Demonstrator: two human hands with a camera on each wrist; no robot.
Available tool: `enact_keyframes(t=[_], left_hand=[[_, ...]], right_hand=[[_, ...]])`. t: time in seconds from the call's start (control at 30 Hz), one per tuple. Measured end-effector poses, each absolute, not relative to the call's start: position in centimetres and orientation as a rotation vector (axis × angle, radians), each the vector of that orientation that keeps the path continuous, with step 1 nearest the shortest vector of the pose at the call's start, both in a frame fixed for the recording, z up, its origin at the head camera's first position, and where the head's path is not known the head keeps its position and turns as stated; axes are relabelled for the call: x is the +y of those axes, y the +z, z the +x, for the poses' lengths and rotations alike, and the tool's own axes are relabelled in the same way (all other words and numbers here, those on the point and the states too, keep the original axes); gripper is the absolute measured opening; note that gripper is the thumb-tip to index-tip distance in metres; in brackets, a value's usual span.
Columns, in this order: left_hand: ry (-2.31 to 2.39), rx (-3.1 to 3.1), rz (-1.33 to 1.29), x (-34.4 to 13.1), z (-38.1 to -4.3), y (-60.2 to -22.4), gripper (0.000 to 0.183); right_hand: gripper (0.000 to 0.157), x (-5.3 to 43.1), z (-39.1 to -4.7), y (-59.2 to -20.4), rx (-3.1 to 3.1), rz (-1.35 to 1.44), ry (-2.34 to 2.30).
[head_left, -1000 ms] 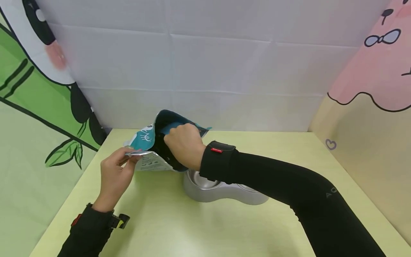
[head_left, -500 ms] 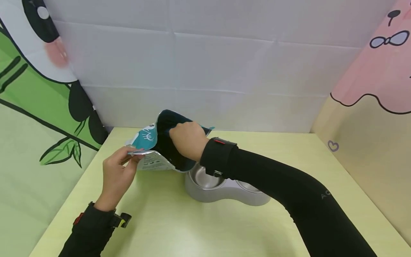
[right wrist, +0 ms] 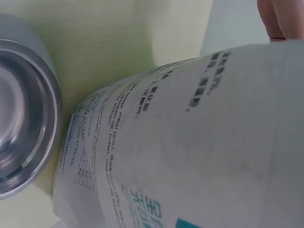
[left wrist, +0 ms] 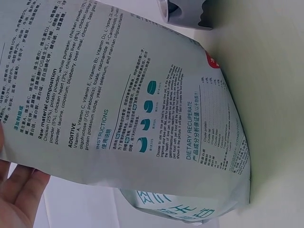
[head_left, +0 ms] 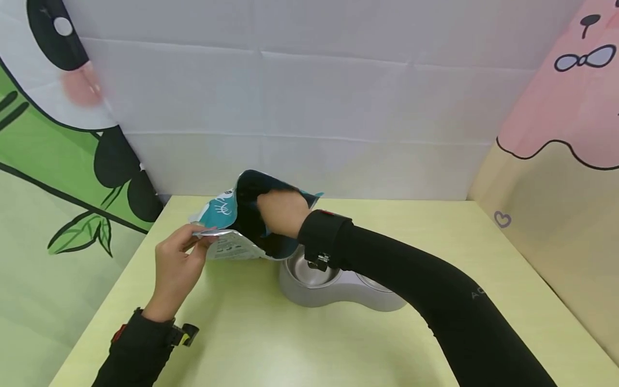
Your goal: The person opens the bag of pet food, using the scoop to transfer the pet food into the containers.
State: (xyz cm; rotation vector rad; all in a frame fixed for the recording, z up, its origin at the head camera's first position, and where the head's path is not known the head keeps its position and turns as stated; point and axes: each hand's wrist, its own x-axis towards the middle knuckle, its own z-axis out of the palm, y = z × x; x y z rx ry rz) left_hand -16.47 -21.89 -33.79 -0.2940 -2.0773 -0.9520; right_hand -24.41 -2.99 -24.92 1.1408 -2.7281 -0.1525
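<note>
My left hand pinches the near rim of a teal and white pet food bag, which lies tilted with its mouth spread wide. In the left wrist view, the bag's printed back fills most of the picture, with part of my left hand at its lower left. My right hand reaches into the bag's mouth; its fingers are hidden inside, and I cannot tell what they hold. A sliver of blue shows beside it. Below the right wrist, a grey double pet bowl stands with its left steel dish partly covered.
The pale yellow table ends at a white cloth backdrop. Cartoon-printed panels flank it left and right. My right sleeve crosses over the bowl's right dish. In the right wrist view, a steel dish lies close beside the bag.
My right hand has shifted slightly right and sunk deeper into the bag; the blue patch above it no longer shows. The left hand keeps its pinch on the bag's rim.
</note>
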Motion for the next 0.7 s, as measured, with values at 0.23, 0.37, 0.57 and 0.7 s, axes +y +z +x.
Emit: enact_keyframes(t=[0.23,0.37,0.57,0.7], left_hand=[[-0.960,-2.073,-0.295,-21.5,-16.5,-34.0,0.019],[-0.956,-2.078,-0.293,-21.4,-16.4,-33.9,0.019],[-0.933,-2.083,-0.289,-21.5,-16.4,-34.0,0.020],[-0.937,-2.078,-0.296,-21.5,-16.4,-34.0,0.019]], right_hand=[[0.020,-2.9,-25.3,-25.2,-2.954,1.006,0.001],[0.020,-2.9,-25.3,-25.1,-2.989,0.969,0.020],[0.023,-2.7,-25.4,-25.1,-3.007,0.966,0.044],[0.026,-2.6,-25.6,-25.0,-3.030,0.967,0.067]])
